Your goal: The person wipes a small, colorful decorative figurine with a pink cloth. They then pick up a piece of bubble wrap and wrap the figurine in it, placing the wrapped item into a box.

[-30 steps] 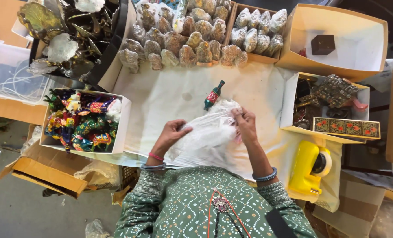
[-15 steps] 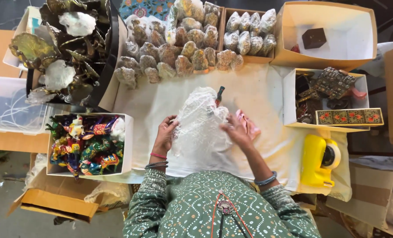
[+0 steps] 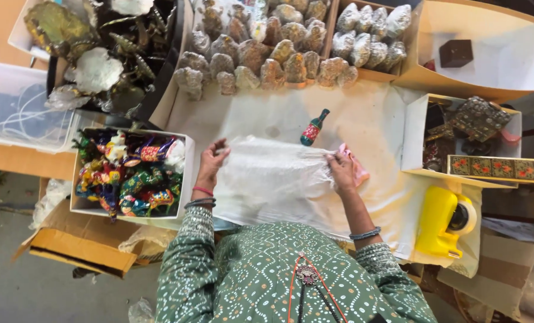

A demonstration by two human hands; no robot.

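Wrap [image 3: 273, 179] now spread flat between hands, bottle [image 3: 313, 127] uncovered

head camera, looking straight down, close
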